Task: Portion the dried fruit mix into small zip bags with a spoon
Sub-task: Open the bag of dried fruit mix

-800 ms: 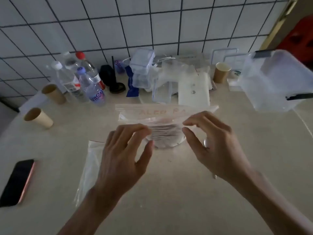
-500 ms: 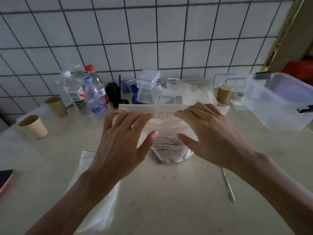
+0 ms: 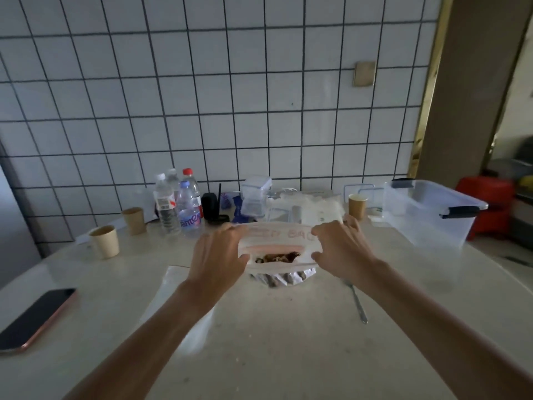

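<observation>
Here both hands' fingers [image 3: 230, 230] pinch open the zip bag [image 3: 277, 241], lettered "BAG".

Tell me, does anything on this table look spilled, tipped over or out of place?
Nothing much. A few small crumbs lie scattered on the table near the front. The cups and bottles stand upright, the spoon lies flat, and both hands, left hand and right hand, hold the zip bag open over the fruit mix.
</observation>
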`<state>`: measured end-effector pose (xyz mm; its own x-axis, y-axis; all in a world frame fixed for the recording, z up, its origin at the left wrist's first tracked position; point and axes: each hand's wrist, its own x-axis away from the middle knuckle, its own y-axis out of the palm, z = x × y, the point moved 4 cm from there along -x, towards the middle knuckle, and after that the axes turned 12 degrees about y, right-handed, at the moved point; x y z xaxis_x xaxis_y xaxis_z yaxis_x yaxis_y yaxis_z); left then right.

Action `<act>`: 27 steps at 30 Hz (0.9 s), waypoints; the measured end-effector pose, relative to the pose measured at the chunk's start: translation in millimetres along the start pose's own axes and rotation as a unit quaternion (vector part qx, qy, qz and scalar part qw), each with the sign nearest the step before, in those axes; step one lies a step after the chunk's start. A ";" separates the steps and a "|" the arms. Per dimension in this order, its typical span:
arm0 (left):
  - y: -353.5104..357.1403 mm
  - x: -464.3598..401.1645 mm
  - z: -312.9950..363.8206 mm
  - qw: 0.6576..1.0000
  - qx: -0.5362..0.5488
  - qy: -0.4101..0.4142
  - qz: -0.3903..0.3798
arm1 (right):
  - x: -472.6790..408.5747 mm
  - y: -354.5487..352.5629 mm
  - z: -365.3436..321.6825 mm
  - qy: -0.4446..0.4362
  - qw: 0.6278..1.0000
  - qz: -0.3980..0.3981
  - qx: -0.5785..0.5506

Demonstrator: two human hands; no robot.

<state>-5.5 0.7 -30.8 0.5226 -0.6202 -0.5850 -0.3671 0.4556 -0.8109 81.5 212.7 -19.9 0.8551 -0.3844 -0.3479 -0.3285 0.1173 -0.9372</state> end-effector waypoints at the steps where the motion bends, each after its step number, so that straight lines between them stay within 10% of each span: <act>1: 0.3 -1.7 1.9 1.000 -0.013 0.003 -0.005 | 1.0 -2.0 -2.3 -0.004 1.000 0.006 0.001; 7: -7.5 -10.3 -1.0 0.992 -0.114 -0.023 0.056 | -4.1 -11.4 -3.6 -0.046 0.996 0.063 -0.038; 12: 4.7 -15.0 -35.7 0.991 0.027 -0.128 0.011 | -7.9 1.1 9.7 0.004 0.989 0.126 -0.082; 19: 39.5 -10.6 -43.2 0.692 0.638 -0.339 -0.005 | -28.6 35.3 40.3 0.186 0.952 0.006 -0.242; 21: 42.7 -13.8 -36.6 0.585 0.733 -0.349 -0.006 | -32.7 45.3 46.2 0.241 0.882 -0.047 -0.402; 27: 44.7 -26.4 -30.7 0.392 0.852 -0.347 0.014 | -30.4 56.2 31.0 0.253 0.496 -0.210 -0.804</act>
<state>-59.3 17.8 -51.9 0.8376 -0.5454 0.0296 0.3576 0.5886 0.7251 49.5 259.3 -62.8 0.9069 -0.2950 0.3007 -0.4074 -0.7959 0.4479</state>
